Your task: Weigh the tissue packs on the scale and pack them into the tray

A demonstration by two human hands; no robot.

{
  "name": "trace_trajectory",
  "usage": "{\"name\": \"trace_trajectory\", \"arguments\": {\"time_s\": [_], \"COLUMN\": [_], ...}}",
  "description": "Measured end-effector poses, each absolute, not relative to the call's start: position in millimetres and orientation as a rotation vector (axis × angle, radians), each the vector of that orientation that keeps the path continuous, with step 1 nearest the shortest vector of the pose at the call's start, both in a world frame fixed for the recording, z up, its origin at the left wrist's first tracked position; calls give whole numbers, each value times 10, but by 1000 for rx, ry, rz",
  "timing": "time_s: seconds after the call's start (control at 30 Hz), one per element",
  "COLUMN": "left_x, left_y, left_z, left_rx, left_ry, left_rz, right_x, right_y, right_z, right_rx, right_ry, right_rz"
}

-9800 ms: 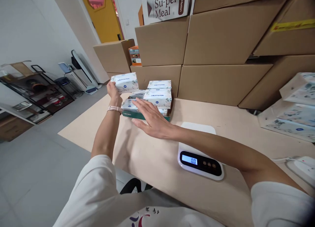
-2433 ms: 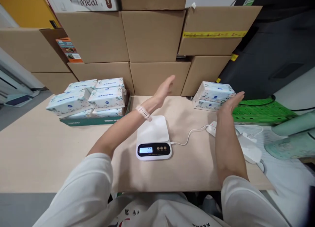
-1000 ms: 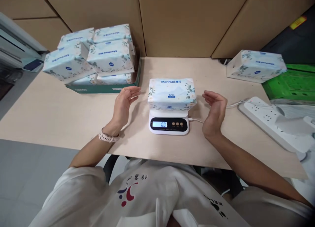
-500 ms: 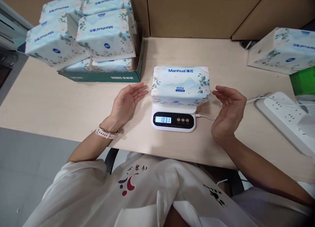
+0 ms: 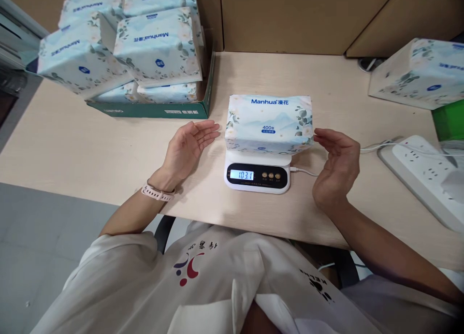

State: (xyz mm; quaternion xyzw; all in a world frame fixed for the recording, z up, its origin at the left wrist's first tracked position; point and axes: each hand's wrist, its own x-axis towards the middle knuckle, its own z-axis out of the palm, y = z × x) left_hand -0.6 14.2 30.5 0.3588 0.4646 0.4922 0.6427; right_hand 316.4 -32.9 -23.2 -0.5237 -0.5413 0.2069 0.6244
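A pack of tissues (image 5: 268, 123) in pale blue floral wrap rests on a white digital scale (image 5: 257, 185), whose lit display reads 103.1. My left hand (image 5: 188, 148) is just left of the pack, open, with the fingers stretched out and a gap between them and the wrap. On the other side my right hand (image 5: 336, 165) is held open, fingers slightly curved toward the pack. Its fingertips are very close to the pack's right edge; whether they touch it I cannot tell. Neither hand holds anything.
Several more tissue packs (image 5: 157, 49) are piled in a green box (image 5: 152, 110) at the back left. Another tissue pack (image 5: 420, 75) stands at the right, near a green object (image 5: 449, 119). A white power strip (image 5: 420, 174) lies at the right, and a cable (image 5: 306, 171) runs from the scale.
My right hand has come slightly closer to the pack on the scale. The left hand is almost still, the reading is the same, and the whole view has shifted a little.
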Motion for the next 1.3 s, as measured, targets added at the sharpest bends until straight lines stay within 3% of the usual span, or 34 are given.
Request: {"name": "trace_trajectory", "arguments": {"time_s": [1.3], "left_x": [-49], "left_y": [188], "left_z": [318], "left_rx": [742], "left_ry": [1041], "left_rz": [1109], "right_x": [3129], "right_y": [-333], "right_z": [-154], "right_rx": [-1200], "right_ry": [-1277], "right_rz": [386]}}
